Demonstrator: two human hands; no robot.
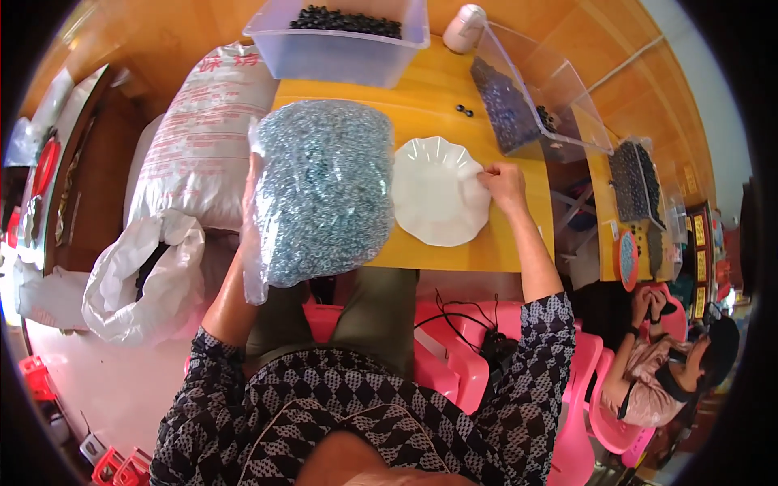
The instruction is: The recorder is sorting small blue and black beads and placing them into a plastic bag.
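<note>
A large clear plastic bag packed with small shiny blue-grey pieces fills the space left of the plate. My left hand grips it along its left side; most of the fingers are hidden behind the bag. On the yellow table lies a white plate with a scalloped rim, bare on top. My right hand pinches the plate's right rim, thumb and fingers closed on it.
At the back stands a translucent tub with black pieces. Another clear bin holds dark pieces, near a pinkish-white bottle. Two small dark pieces lie on the table. Big white sacks stand left. Another person sits right.
</note>
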